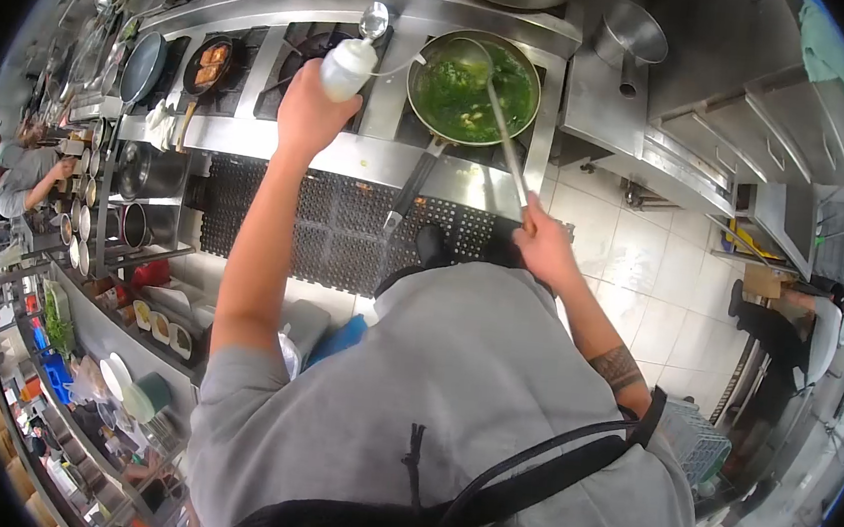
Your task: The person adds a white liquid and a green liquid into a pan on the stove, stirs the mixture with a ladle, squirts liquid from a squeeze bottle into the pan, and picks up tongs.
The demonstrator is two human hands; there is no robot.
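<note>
My left hand (315, 114) is wrapped round a whitish squeeze bottle (348, 68), held above the stove just left of a pan (412, 102). The pan holds green liquid with leafy bits and a few pale pieces, and its dark handle (415, 185) points towards me. My right hand (547, 244) grips the long handle of a ladle (504, 138). The bowl of this ladle lies in the green liquid, partly hidden by it. Behind the bottle, a shiny metal spoon (374, 20) rests near a burner.
Left along the stove are a frying pan (193, 78) with browned pieces and a blue-grey pan (144, 69). A saucepan (631, 33) stands on the right counter. Black perforated matting (295, 217) covers the floor ahead. Other people are at far left (23, 178) and right (787, 336).
</note>
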